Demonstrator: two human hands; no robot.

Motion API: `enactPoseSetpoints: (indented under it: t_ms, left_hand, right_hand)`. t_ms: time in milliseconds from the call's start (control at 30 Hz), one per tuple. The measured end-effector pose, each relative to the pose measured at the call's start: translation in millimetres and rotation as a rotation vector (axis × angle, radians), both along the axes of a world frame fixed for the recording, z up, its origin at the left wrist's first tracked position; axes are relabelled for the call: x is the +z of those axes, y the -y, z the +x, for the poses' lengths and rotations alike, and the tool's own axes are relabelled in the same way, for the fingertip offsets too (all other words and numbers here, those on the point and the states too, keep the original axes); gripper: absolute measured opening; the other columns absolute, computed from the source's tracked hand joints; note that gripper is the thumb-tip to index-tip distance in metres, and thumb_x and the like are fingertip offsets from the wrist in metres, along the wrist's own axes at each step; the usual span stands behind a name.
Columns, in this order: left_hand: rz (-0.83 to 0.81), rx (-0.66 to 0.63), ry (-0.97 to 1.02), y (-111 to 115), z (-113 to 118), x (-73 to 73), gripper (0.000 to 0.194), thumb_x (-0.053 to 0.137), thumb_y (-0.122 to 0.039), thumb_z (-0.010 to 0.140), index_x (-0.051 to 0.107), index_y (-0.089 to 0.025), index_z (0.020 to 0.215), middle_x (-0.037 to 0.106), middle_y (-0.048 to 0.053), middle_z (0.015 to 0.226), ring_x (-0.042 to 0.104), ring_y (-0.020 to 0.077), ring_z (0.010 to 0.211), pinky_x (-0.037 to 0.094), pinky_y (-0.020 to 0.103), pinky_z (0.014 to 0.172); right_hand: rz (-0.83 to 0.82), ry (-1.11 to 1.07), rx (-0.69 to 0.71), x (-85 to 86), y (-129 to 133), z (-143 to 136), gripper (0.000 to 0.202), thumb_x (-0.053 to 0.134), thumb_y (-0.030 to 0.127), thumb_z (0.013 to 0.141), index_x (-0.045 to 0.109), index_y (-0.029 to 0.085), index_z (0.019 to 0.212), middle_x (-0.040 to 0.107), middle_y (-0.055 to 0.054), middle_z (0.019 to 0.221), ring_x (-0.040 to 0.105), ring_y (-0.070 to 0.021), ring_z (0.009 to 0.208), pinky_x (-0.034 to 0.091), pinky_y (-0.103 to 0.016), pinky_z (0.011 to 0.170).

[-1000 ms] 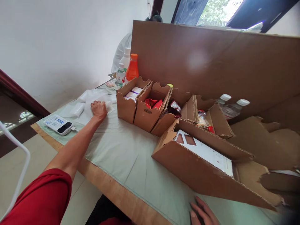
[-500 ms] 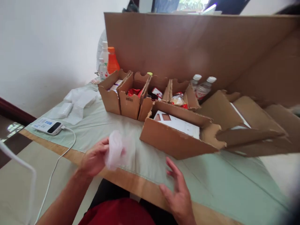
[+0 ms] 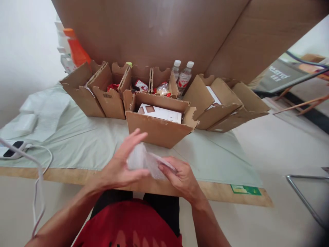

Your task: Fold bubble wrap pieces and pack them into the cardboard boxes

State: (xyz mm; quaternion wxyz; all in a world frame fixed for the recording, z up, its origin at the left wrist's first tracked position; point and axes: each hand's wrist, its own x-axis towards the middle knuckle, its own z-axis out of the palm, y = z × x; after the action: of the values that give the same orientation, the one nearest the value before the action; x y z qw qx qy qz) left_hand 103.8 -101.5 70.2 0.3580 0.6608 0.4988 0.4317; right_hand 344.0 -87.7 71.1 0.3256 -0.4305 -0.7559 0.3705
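Note:
A piece of translucent bubble wrap (image 3: pixel 151 164) is held over the table's front edge. My right hand (image 3: pixel 181 175) pinches its right end between thumb and fingers. At its left end my left hand (image 3: pixel 125 161) has thumb and fingers spread apart around it, without a closed grip. Whether anything lies inside the wrap, I cannot tell. Just beyond the hands stands a cardboard box (image 3: pixel 159 132) with a white box (image 3: pixel 161 113) inside.
Behind is a row of cardboard boxes (image 3: pixel 110 103) holding packets. Two clear bottles (image 3: pixel 184 77) and an orange bottle (image 3: pixel 77 49) stand farther back. More bubble wrap (image 3: pixel 43 109) and a cabled white device (image 3: pixel 12 150) lie at left.
The wrap has passed from my left hand's grip to my right hand's. My left hand has opened, my right has moved left and closed. The view has swung to the right and down.

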Motion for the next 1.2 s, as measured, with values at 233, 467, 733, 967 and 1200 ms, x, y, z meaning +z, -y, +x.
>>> enactPoseSetpoints:
  t_ms: [233,467,733,967,1200]
  left_hand:
    - [-0.215,-0.253,-0.220,-24,1,-15.5,0.010,0.068,-0.030,0.078,0.074,-0.026,0.071,0.072,0.000,0.073,0.068,0.0217,0.075,0.053,0.032,0.081]
    - [-0.543,-0.236,-0.248,-17,-73,-32.5,0.028,0.064,-0.048,0.080,0.072,-0.022,0.080,0.070,0.001,0.074,0.062,0.0185,0.067,0.046,0.024,0.061]
    - [-0.079,0.248,-0.730,-27,-58,-54.9,0.058,0.059,-0.036,0.084,0.059,-0.016,0.138,0.064,0.023,0.135,0.055,0.0446,0.130,0.038,0.062,0.110]
    - [0.240,0.044,-0.943,27,-2,-86.3,0.052,0.052,-0.039,0.100,0.050,-0.025,0.151,0.040,0.016,0.165,0.029,0.0378,0.156,0.014,0.062,0.126]
    - [0.132,0.021,-0.831,24,-14,-102.7,0.055,0.052,-0.040,0.101,0.044,-0.032,0.155,0.042,0.011,0.165,0.033,0.0365,0.155,0.013,0.067,0.125]
  right_hand:
    - [0.152,-0.123,-0.396,25.3,16,50,0.017,0.068,0.034,0.088,0.080,0.023,0.088,0.073,-0.002,0.078,0.064,-0.0188,0.067,0.051,-0.030,0.062]
    - [-0.059,-0.193,-0.867,-49.4,24,83,0.034,0.072,0.050,0.085,0.079,0.018,0.093,0.076,-0.006,0.085,0.067,-0.0235,0.079,0.056,-0.038,0.076]
    - [0.219,0.408,-0.854,-92.6,20,96,0.069,0.057,0.062,0.091,0.060,0.010,0.138,0.064,-0.025,0.137,0.058,-0.0408,0.126,0.042,-0.062,0.107]
    - [0.370,0.526,-0.098,-81.0,14,-9,0.043,0.054,0.029,0.101,0.058,0.020,0.143,0.057,-0.014,0.151,0.049,-0.0326,0.142,0.044,-0.052,0.110]
    - [0.418,0.596,-0.166,-103.8,13,33,0.035,0.057,0.035,0.101,0.065,0.021,0.132,0.064,-0.014,0.143,0.056,-0.0342,0.135,0.047,-0.053,0.105]
